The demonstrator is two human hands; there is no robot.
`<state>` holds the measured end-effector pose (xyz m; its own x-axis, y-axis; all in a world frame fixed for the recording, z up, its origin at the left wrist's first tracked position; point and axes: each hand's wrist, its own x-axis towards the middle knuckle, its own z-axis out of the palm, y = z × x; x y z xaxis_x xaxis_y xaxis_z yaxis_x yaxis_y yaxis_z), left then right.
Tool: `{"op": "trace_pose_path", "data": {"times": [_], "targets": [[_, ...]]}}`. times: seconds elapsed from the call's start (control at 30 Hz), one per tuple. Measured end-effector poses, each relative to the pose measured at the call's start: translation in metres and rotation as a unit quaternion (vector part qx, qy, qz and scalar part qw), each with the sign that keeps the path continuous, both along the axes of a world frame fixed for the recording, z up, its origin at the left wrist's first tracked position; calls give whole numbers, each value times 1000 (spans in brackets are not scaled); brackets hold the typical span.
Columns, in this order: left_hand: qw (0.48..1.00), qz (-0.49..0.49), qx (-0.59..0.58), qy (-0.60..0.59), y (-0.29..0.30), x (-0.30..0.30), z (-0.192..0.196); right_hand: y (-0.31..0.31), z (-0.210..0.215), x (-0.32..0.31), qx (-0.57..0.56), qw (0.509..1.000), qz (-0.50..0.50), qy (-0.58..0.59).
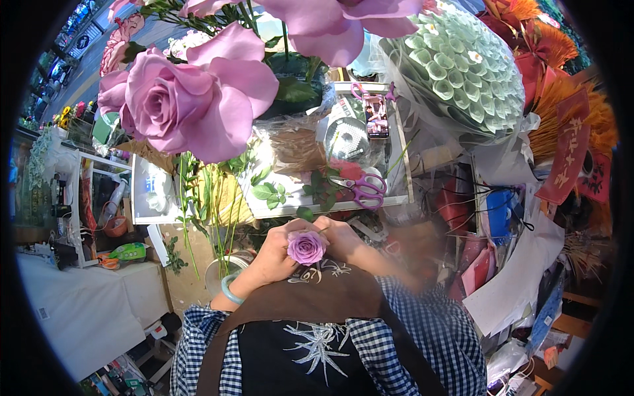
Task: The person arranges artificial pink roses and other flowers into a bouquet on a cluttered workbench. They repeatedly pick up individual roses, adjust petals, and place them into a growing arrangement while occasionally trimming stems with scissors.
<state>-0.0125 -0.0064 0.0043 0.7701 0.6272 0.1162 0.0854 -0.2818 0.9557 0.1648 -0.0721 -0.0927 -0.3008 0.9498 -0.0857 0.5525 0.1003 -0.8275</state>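
Note:
A purple rose (306,247) faces up at me in front of my brown apron (277,310). My left hand (274,256), a pale bangle at its wrist, is closed round the rose just under the bloom. Against it, on the other side of the flower, my right hand (345,240) has its fingers curled in; what they grip is hidden. One green leaf (305,214) pokes out beyond my knuckles. Purple-handled scissors (368,191) lie on the white-edged worktable (277,212) just past my right hand, beside loose rose leaves (269,194).
Large pink artificial roses (191,99) loom at the upper left. A phone (376,117) rests on the table. Right of it stands a big pale-green bouquet (456,72). Long green stems (221,231) hang over the table's front left, above a white bucket (221,272).

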Motion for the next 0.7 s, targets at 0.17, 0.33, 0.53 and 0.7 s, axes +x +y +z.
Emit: {"op": "trace_pose_path", "data": {"times": [0.17,0.33,0.53,0.7], "targets": [[999,31,-35,-23,1,-1,-5,2,-9,1,-16,999,12,-26],[998,50,-45,7,5,0,-9,5,-7,-2,12,999,-13,44],[999,43,-28,-14,4,-2,-12,7,1,-2,-33,980,-76,183],[999,45,24,-11,0,-2,-17,9,3,-3,20,967,-43,248]]}}
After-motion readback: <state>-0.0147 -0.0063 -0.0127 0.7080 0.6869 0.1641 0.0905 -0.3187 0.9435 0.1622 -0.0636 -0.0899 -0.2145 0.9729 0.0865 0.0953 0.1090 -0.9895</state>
